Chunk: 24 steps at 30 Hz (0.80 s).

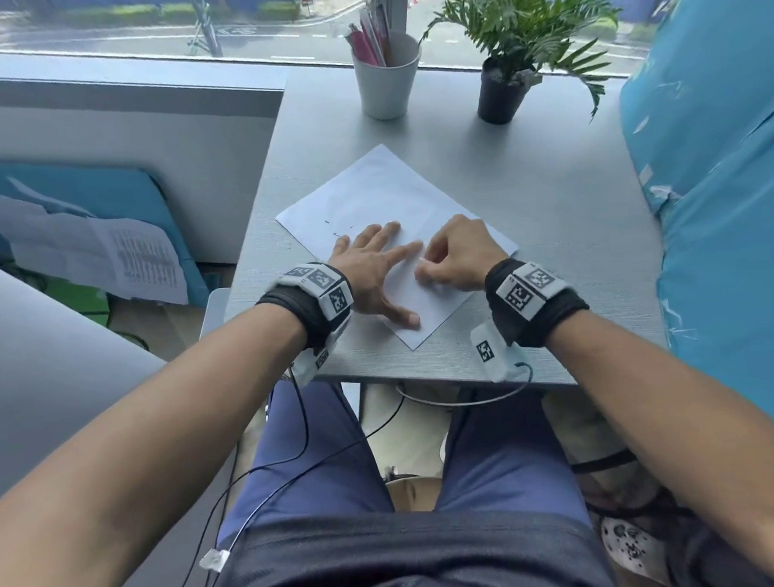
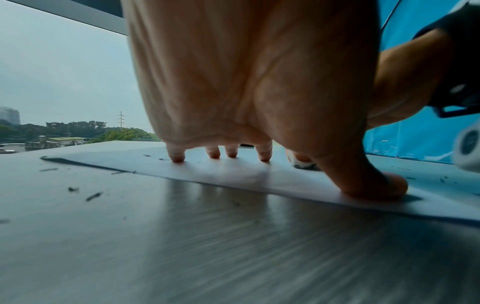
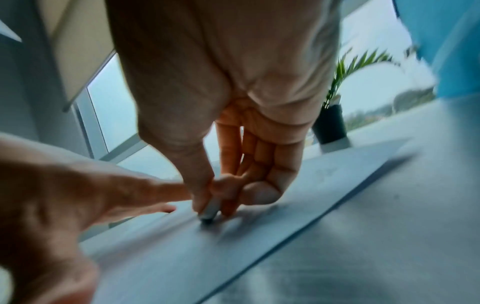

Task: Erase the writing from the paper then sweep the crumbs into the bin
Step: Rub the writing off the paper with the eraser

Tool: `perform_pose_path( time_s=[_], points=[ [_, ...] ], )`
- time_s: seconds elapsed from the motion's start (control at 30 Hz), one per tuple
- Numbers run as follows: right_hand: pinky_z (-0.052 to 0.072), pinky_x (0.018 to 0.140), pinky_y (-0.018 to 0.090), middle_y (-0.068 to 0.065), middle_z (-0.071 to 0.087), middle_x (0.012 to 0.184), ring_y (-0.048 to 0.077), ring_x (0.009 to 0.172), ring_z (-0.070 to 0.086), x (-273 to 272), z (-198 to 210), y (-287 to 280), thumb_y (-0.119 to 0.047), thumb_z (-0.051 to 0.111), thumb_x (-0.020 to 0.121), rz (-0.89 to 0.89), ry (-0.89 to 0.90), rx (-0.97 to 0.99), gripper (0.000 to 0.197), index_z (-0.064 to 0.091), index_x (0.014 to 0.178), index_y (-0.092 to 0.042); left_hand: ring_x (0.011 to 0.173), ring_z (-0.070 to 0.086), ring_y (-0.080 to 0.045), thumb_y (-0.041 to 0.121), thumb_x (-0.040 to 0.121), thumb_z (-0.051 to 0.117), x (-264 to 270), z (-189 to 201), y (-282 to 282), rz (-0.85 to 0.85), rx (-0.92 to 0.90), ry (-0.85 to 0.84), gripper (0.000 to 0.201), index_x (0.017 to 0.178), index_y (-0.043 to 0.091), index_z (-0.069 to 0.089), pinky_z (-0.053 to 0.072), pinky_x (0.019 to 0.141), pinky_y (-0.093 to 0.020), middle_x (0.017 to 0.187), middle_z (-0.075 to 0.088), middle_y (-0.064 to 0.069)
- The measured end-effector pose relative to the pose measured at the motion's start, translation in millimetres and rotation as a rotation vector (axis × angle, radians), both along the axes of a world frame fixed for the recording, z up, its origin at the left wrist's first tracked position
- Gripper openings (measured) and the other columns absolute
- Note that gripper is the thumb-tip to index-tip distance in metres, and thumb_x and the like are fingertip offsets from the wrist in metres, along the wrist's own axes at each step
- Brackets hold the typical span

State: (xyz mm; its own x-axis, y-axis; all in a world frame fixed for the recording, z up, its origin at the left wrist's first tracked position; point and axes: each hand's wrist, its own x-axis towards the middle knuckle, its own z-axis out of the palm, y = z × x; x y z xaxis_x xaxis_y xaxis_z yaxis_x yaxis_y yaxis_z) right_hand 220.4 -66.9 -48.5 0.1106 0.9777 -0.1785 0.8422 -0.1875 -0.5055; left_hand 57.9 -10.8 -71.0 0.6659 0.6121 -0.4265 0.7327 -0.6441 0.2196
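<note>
A white sheet of paper lies at an angle on the grey table. My left hand presses flat on its near left part, fingers spread and straight, thumb near the paper's edge. My right hand pinches a small white eraser with a dark tip between thumb and fingers and holds it down on the paper, just right of my left fingers. Dark eraser crumbs lie on the table left of the sheet, a few more on the paper.
A white cup of pens and a potted plant stand at the table's far edge by the window. A blue-covered object borders the table on the right. Papers lie on the floor to the left. No bin shows.
</note>
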Motion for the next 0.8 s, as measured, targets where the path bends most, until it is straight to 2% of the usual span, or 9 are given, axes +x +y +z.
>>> perform_pose_path(
  time_s=[0.13,0.17,0.3,0.43,0.53,0.57,0.63,0.7,0.8],
  points=[
    [0.055,0.063,0.032,0.008,0.070,0.068,0.023,0.067,0.065,-23.5,0.5,-12.8,-0.023,0.071,0.076,0.180,-0.058,-0.033,0.019,0.073,0.068,-0.005,0.151,-0.017,-0.024,0.079,0.062,0.071,-0.3,0.0,-0.6,-0.002,0.009,0.015,0.127,0.156,0.041,-0.005,-0.003,0.120,-0.059,0.165,-0.020,-0.001],
    [0.055,0.065,0.032,0.008,0.071,0.070,0.023,0.070,0.067,-17.9,1.8,-11.3,-0.023,0.071,0.076,0.160,-0.065,-0.039,0.019,0.073,0.069,-0.005,0.151,-0.017,-0.024,0.080,0.061,0.070,0.0,-0.2,-1.4,-0.002,0.009,0.014,0.127,0.156,0.041,-0.005,-0.004,0.120,-0.058,0.165,-0.020,0.000],
    [0.050,0.073,0.025,0.004,0.072,0.081,0.021,0.081,0.065,31.8,4.5,4.5,-0.025,0.073,0.075,-0.118,-0.082,0.026,0.013,0.075,0.076,-0.012,0.151,-0.017,-0.024,0.084,0.061,0.066,-1.6,-1.4,-3.1,0.014,0.007,0.002,0.126,0.156,0.042,-0.005,-0.005,0.120,-0.058,0.165,-0.020,0.001],
    [0.046,0.078,0.022,0.006,0.072,0.088,0.021,0.088,0.064,45.6,-2.7,-6.8,-0.024,0.072,0.079,-0.105,-0.063,-0.082,0.009,0.074,0.084,-0.017,0.150,-0.020,-0.022,0.090,0.062,0.057,-2.9,-2.7,-6.4,-0.006,0.004,0.041,0.128,0.156,0.038,-0.011,-0.009,0.120,-0.055,0.163,-0.024,0.001],
    [0.045,0.076,0.022,0.006,0.072,0.089,0.019,0.082,0.063,50.1,-1.8,-6.5,-0.023,0.073,0.080,-0.106,-0.008,-0.103,0.008,0.073,0.084,-0.017,0.152,-0.013,-0.022,0.091,0.069,0.046,-2.6,0.8,-11.9,0.011,0.126,0.101,0.126,0.159,0.020,-0.008,-0.009,0.121,-0.054,0.165,-0.017,-0.004],
    [0.044,0.075,0.022,0.006,0.072,0.090,0.018,0.082,0.061,50.0,-1.8,-5.3,-0.023,0.074,0.080,-0.101,-0.007,-0.105,0.007,0.073,0.084,-0.017,0.152,-0.011,-0.023,0.089,0.075,0.041,-2.4,1.0,-18.0,-0.015,0.180,0.096,0.122,0.159,0.014,-0.006,-0.009,0.121,-0.053,0.166,-0.013,-0.007],
    [0.043,0.075,0.022,0.005,0.069,0.093,0.017,0.084,0.059,50.7,-2.3,-4.2,-0.023,0.074,0.080,-0.089,-0.009,-0.099,0.006,0.074,0.084,-0.018,0.152,-0.012,-0.021,0.081,0.085,0.035,0.4,-1.5,-35.5,-0.180,0.208,0.027,0.109,0.159,0.012,-0.004,-0.008,0.122,-0.051,0.166,-0.011,-0.006],
    [0.042,0.077,0.021,0.004,0.066,0.095,0.017,0.088,0.059,52.1,-2.8,-2.8,-0.023,0.074,0.080,-0.074,-0.023,-0.095,0.007,0.074,0.086,-0.018,0.151,-0.015,-0.018,0.077,0.089,0.034,3.7,-5.6,-55.7,-0.380,0.099,-0.039,0.100,0.159,0.017,-0.005,-0.010,0.122,-0.048,0.165,-0.014,-0.002],
    [0.045,0.079,0.023,0.005,0.066,0.095,0.021,0.093,0.061,53.1,-2.1,0.7,-0.024,0.075,0.080,-0.056,-0.030,-0.107,0.007,0.074,0.085,-0.020,0.150,-0.017,-0.017,0.074,0.091,0.033,3.1,-11.8,-67.2,-0.422,-0.051,-0.067,0.092,0.159,0.025,-0.005,-0.012,0.119,-0.045,0.165,-0.015,0.002]
  ],
)
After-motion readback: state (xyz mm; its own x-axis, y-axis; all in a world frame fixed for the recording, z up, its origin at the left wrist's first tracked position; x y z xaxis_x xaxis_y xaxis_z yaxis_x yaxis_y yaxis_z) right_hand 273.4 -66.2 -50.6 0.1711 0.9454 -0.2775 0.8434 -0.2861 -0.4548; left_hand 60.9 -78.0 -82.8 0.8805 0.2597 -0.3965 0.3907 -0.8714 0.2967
